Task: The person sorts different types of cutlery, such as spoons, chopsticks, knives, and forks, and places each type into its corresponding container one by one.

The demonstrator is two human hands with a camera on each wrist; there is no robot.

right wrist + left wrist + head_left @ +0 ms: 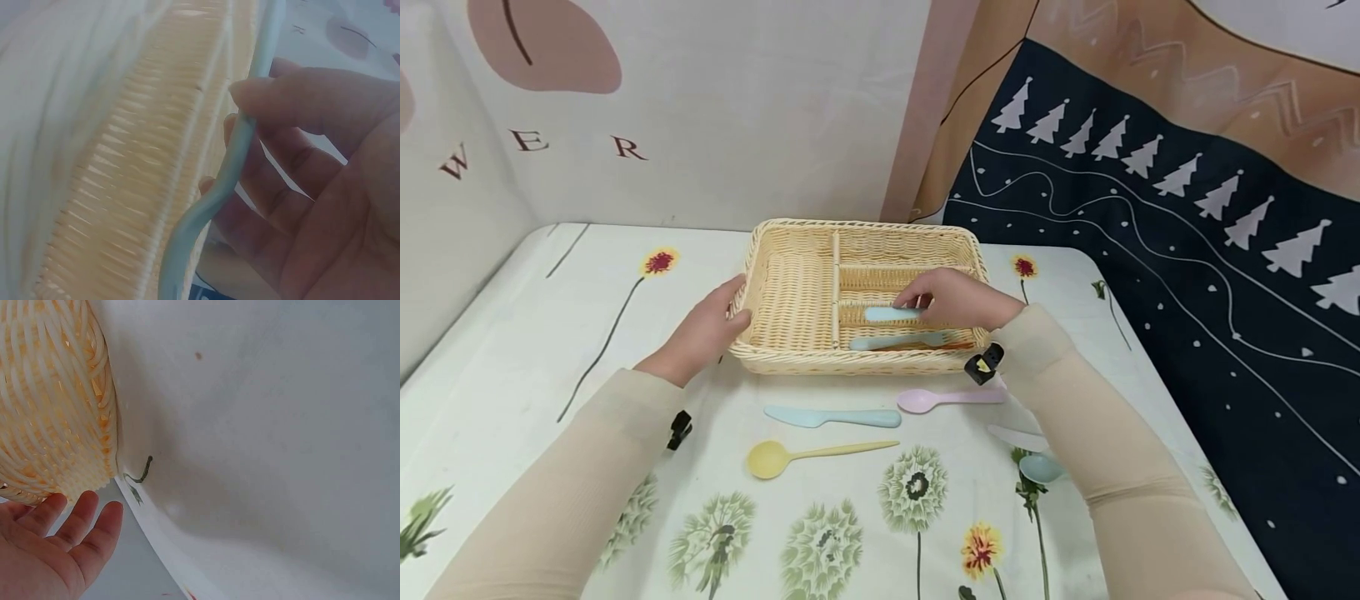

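A wicker basket (797, 292) with several compartments sits on the table. My left hand (703, 329) touches its left rim; in the left wrist view, the left hand's fingers (97, 540) are spread and loosely bent beside the weave. Over the right-hand compartments, my right hand (958, 298) pinches a light blue piece of cutlery (887, 314) between thumb and fingers. Its neck curves in the right wrist view, where the light blue piece (231, 159) runs out of the frame, so its kind is unclear. A blue-grey fork (895, 342) lies in the front compartment, beside something orange-brown, partly hidden.
In front of the basket lie a light blue knife (831, 417), a pink spoon (925, 400) and a yellow spoon (769, 459). A whitish piece (1018, 438) and a blue-grey spoon (1039, 467) are partly covered by the right sleeve. A flowered cloth (685, 533) covers the table.
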